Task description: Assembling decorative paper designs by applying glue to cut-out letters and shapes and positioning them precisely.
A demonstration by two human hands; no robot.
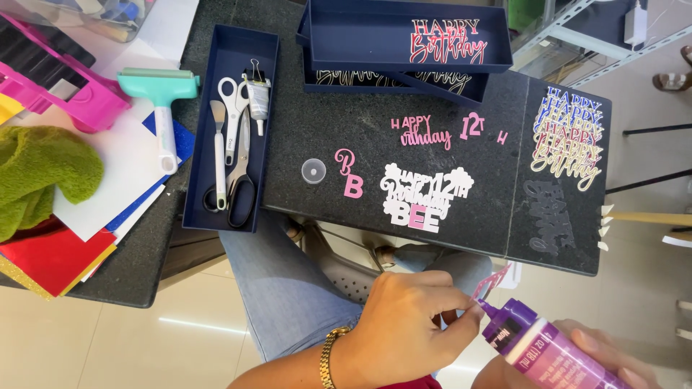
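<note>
My left hand (pixel 407 324) pinches a small pink paper cutout (pixel 491 282) between thumb and fingers, low in the view over my lap. My right hand (pixel 609 356) grips a purple glue bottle (pixel 537 346), and its nozzle tip touches the cutout. On the dark board (pixel 461 130) above lie a white layered paper topper (pixel 422 198), loose pink letters (pixel 349 176) and pink cutout words (pixel 425 133). A small clear cap (pixel 313 171) sits to the left of the pink letters.
A navy tray (pixel 194 173) holds scissors (pixel 238 173), a spatula tool and a binder clip. Stacked navy boxes (pixel 404 43) with cutout toppers sit at the back. A teal roller (pixel 162 101), coloured paper sheets (pixel 58 252), a green cloth (pixel 40 173) and a pink device lie left. Stacked toppers (pixel 569 137) lie right.
</note>
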